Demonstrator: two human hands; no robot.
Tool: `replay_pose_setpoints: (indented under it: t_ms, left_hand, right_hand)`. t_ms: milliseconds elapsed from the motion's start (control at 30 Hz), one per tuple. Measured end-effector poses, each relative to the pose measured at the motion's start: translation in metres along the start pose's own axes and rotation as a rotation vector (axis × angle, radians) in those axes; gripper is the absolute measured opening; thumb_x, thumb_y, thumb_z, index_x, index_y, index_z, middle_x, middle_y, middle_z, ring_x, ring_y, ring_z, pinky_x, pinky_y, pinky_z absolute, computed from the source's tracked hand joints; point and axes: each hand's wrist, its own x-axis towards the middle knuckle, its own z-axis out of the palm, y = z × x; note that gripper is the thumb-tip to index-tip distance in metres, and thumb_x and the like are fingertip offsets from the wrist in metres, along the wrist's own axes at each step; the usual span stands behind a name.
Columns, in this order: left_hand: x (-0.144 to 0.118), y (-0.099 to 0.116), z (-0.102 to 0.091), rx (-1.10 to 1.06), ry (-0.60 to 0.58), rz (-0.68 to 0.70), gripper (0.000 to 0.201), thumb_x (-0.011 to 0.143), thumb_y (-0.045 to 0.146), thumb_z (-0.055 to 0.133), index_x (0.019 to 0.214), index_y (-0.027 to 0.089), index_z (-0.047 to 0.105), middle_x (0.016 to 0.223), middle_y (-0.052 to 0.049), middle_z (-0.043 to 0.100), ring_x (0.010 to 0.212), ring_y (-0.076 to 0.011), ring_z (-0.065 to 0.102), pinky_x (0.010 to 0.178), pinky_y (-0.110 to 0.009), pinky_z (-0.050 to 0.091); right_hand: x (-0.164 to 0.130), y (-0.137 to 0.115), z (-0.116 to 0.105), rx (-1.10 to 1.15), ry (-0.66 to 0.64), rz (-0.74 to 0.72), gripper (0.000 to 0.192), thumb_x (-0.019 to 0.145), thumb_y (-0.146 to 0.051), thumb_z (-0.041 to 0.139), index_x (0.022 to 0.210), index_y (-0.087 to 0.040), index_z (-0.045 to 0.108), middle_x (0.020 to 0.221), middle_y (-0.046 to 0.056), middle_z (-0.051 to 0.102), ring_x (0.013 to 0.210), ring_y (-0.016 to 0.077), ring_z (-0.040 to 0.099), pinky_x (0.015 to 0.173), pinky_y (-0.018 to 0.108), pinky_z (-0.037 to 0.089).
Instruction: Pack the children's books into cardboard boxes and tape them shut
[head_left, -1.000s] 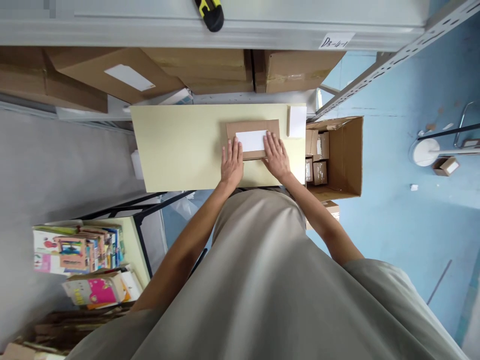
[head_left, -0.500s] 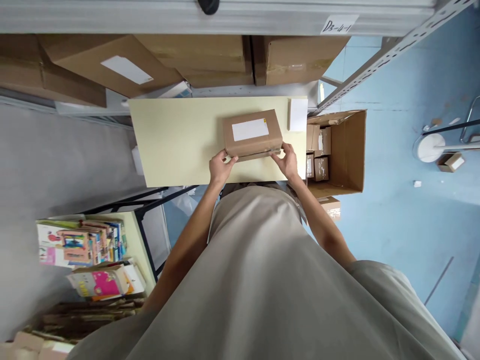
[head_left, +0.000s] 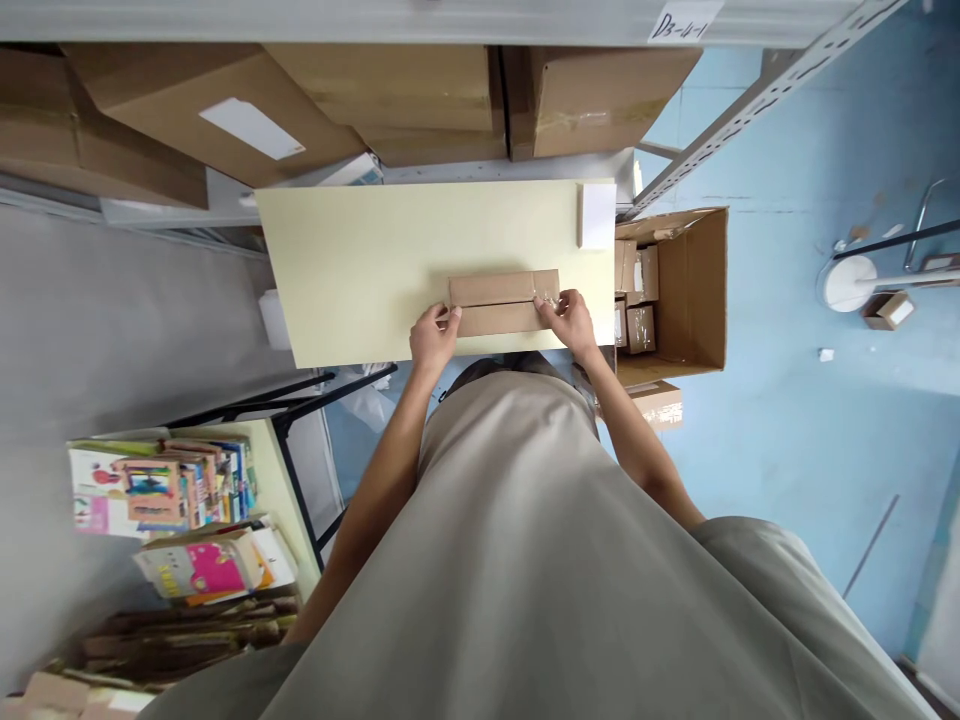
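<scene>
A small brown cardboard box rests near the front edge of the pale yellow table. A seam runs along the side facing me, with clear tape at its right end. My left hand grips the box's left end, thumb on the near side. On the right end my right hand is closed, its thumb at the taped end of the seam. The box's white label is out of sight, and its underside is hidden.
A white pad lies at the table's back right corner. Right of the table stands an open carton with several small boxes. Large cartons fill the shelf behind. Books are piled on a lower table at left.
The box has been tipped over, so the white label no longer shows and the seamed side faces up. Both hands keep hold of its ends.
</scene>
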Motion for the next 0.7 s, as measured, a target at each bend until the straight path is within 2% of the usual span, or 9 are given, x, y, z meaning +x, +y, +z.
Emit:
replay_pose_setpoints:
  t_ms: [100,167,267,367,533,700]
  left_hand:
    - [-0.01,-0.004,0.001,-0.017,-0.041,0.024,0.031,0.108,0.049,0.06,0.094,0.024,0.072,0.109,-0.011,0.088,0.109,-0.0273,0.079,0.092,-0.031,0.055]
    - [-0.021,-0.007,0.0,-0.036,-0.062,0.037,0.03,0.107,0.049,0.061,0.093,0.024,0.072,0.104,-0.01,0.087,0.108,-0.027,0.08,0.09,-0.03,0.055]
    - [-0.041,-0.012,-0.003,-0.074,-0.093,0.038,0.028,0.104,0.048,0.064,0.097,0.022,0.074,0.104,-0.01,0.087,0.107,-0.0272,0.081,0.089,-0.029,0.056]
    - [-0.061,-0.017,0.0,-0.082,-0.104,0.047,0.029,0.102,0.049,0.068,0.101,0.021,0.075,0.104,-0.01,0.088,0.104,-0.0277,0.082,0.09,-0.03,0.057]
    - [-0.085,-0.018,0.025,-0.156,-0.246,0.134,0.029,0.102,0.048,0.07,0.107,0.021,0.075,0.112,-0.011,0.088,0.106,-0.0281,0.083,0.095,-0.033,0.061]
    - [-0.106,-0.004,0.057,-0.211,-0.423,0.217,0.035,0.103,0.046,0.07,0.123,0.019,0.078,0.128,-0.014,0.088,0.119,-0.03,0.084,0.104,-0.037,0.066]
  right_hand:
    - [-0.01,0.003,0.007,0.119,-0.034,-0.019,0.062,0.1,-0.077,0.069,0.129,-0.022,0.064,0.13,0.017,0.079,0.11,0.0277,0.076,0.096,0.042,0.064]
    - [-0.025,0.003,0.011,0.15,-0.026,-0.046,0.063,0.1,-0.076,0.069,0.131,-0.022,0.065,0.123,0.014,0.082,0.109,0.0286,0.075,0.098,0.043,0.064]
    - [-0.058,0.006,0.015,0.158,-0.006,-0.022,0.064,0.099,-0.079,0.07,0.127,-0.022,0.068,0.115,0.011,0.083,0.104,0.0298,0.075,0.101,0.044,0.062]
    - [-0.097,0.017,0.012,0.191,0.007,0.033,0.07,0.096,-0.085,0.07,0.127,-0.022,0.07,0.118,0.013,0.083,0.107,0.0326,0.075,0.104,0.046,0.061]
    - [-0.166,0.049,-0.006,0.325,0.137,0.059,0.079,0.093,-0.09,0.07,0.133,-0.021,0.073,0.137,0.016,0.084,0.126,0.0373,0.075,0.115,0.048,0.059]
    - [-0.219,0.08,-0.033,0.415,0.289,0.138,0.078,0.093,-0.09,0.07,0.128,-0.02,0.076,0.131,0.014,0.085,0.123,0.0359,0.076,0.113,0.047,0.061]
